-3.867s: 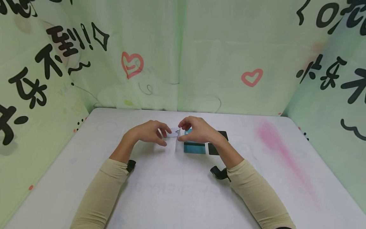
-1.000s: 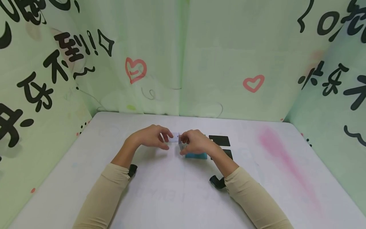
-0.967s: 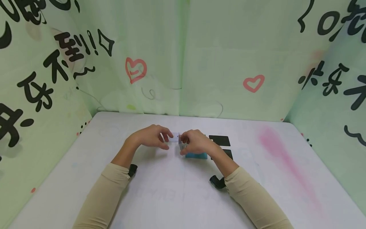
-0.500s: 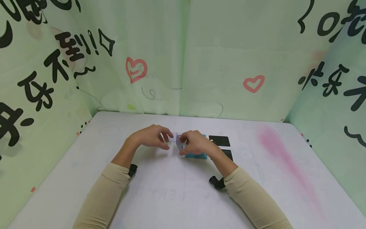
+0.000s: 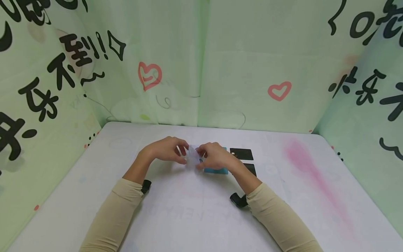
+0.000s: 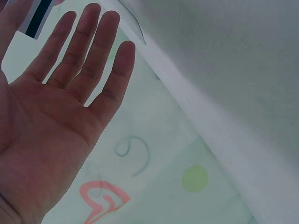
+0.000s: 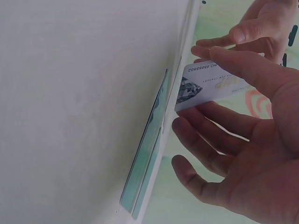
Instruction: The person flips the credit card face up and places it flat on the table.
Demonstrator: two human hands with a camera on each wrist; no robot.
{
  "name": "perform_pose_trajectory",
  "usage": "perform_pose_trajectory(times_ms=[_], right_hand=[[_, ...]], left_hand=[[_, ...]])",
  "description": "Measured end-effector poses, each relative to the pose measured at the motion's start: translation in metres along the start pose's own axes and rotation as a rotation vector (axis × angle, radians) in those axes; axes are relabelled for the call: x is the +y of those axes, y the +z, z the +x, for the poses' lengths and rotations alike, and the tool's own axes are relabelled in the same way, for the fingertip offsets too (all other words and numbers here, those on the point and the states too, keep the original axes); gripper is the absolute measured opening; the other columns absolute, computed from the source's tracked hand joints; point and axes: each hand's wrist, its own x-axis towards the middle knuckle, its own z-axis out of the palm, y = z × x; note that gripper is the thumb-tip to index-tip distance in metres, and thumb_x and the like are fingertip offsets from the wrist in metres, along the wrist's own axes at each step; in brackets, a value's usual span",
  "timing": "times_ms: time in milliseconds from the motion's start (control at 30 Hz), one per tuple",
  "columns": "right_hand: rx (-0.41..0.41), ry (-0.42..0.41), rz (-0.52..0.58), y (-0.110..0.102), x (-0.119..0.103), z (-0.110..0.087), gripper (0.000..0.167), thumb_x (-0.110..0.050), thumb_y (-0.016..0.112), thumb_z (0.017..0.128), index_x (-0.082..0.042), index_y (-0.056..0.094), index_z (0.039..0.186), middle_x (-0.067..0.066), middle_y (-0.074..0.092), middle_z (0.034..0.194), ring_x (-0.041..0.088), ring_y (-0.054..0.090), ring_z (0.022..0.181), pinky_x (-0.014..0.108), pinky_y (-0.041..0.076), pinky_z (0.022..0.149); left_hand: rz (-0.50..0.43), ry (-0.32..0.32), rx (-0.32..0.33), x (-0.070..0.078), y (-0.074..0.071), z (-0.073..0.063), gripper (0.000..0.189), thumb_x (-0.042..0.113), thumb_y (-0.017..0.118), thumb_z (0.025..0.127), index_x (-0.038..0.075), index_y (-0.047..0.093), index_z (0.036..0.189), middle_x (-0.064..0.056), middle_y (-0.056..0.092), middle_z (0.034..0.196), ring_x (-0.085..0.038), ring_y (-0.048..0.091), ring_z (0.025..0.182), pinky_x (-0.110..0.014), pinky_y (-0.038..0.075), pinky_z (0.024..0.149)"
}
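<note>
My right hand (image 5: pixel 215 157) pinches a white plastic card (image 5: pixel 192 157) between thumb and fingers. In the right wrist view this card (image 7: pixel 196 91) shows a diamond picture and printed lettering; its dark-striped back (image 6: pixel 37 16) shows in the left wrist view. In the head view the card is tilted, leaning toward the left hand. My left hand (image 5: pixel 165 150) hovers just left of it, fingers loosely bent and holding nothing; the left wrist view shows its palm (image 6: pixel 51 121) open. Beneath the right hand lies a blue card (image 5: pixel 216 171), partly hidden, with more blue showing behind.
Two black cards, a far one (image 5: pixel 241 154) and a near one (image 5: pixel 251 169), lie right of the blue ones; the right forearm partly covers the near card. The white table (image 5: pixel 189 217) ends at a green curtain (image 5: pixel 233 94) behind, with curtains at both sides.
The held white card has swung from nearly edge-on to tilting left, its face now broader in the head view. The left hand has hardly moved over the last second.
</note>
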Motion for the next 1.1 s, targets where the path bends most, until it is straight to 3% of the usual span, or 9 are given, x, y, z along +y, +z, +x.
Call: perform_pose_trajectory(times_ms=[767,1100], right_hand=[[0.019,0.018,-0.025,0.0030,-0.0040,0.0011,0.060,-0.029,0.088,0.082,-0.004,0.070,0.134,0.010,0.071,0.119,0.019,0.062,0.101,0.035,0.052,0.089],[0.028,-0.001,-0.065,0.0025,-0.0057,-0.0019,0.059,-0.022,0.087,0.082,-0.006,0.066,0.135,0.011,0.067,0.121,0.024,0.060,0.106,0.040,0.050,0.094]], left_hand=[[0.022,-0.005,-0.004,0.0034,0.0004,0.0016,0.059,0.029,0.088,0.083,0.013,0.067,0.135,-0.005,0.070,0.116,-0.019,0.071,0.104,-0.033,0.056,0.087],[0.076,0.061,0.076,0.0037,0.0018,0.0013,0.057,0.022,0.091,0.079,0.007,0.072,0.131,-0.009,0.057,0.112,-0.013,0.064,0.085,-0.028,0.052,0.080]])
